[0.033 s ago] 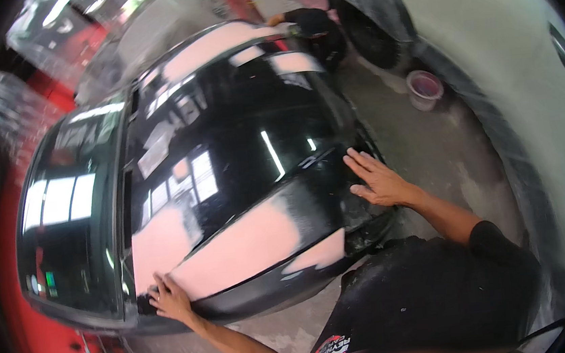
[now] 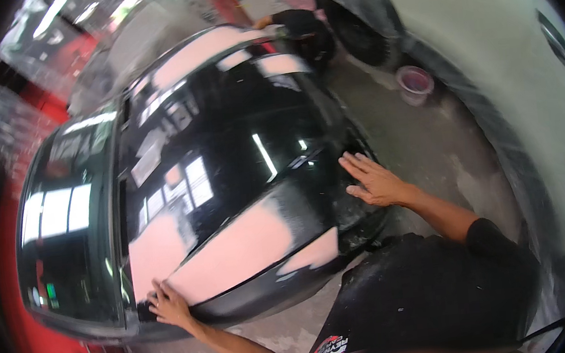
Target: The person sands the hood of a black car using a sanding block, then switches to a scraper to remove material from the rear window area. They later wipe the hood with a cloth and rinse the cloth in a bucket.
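The black car [image 2: 230, 130] sits slightly farther left in view, below both hands. The left hand [image 2: 168, 306] rests spread on the edge of a pink patch [image 2: 239, 252]; the right hand [image 2: 375, 182], fingers loose and empty, is at the corner, contact unclear. Grit under dragging fingers could scratch the finish.

Left hand [image 2: 170, 306] palm down, right hand [image 2: 376, 182] outstretched, arms [image 2: 436, 213] apart
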Demonstrator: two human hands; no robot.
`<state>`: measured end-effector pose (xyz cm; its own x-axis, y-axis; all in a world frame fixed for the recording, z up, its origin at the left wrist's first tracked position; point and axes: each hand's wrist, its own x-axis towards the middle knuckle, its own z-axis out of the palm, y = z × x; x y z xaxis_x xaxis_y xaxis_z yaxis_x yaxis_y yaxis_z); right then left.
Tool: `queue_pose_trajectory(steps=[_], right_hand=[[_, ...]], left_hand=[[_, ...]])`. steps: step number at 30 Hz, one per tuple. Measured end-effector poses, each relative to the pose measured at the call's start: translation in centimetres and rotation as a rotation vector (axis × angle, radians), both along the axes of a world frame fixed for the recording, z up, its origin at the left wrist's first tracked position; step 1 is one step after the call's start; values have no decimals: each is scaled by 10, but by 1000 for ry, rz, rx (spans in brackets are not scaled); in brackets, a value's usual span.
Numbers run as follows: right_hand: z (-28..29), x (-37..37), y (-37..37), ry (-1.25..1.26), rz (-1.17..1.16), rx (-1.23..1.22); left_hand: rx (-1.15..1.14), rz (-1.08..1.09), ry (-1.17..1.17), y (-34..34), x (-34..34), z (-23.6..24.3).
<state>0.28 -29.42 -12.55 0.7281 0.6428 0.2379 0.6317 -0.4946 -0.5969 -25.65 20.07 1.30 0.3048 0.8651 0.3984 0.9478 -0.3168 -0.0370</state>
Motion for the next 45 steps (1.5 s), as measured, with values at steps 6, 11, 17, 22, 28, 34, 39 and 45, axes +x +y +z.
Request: queue_pose_trajectory(steps=[6,11,17,22,28,34,39,45], right_hand=[[-45,-92,-77,503,-49,-603],[-73,-160,-110,730,122,-697],[-75,-175,-135,729,66,-627],[-71,-131,-170,638,-29,-530],[-102,-54,-229,591,165,-636],[-130,58,-327,596,310,-698],[-133,155,-380,519,203,-581],[-152,240,-358,675,48,-274]], left_hand=[[-49,24,5,14,-5,-1],[-21,-35,-30,21,1,-8],[101,-222,551,19,-5,-15],[293,-380,328,-64,5,-37],[51,-405,12,-287,83,-82],[220,-471,-189,-420,175,-129],[441,-329,-167,-423,195,-140],[370,-130,-167,-424,209,-143]])
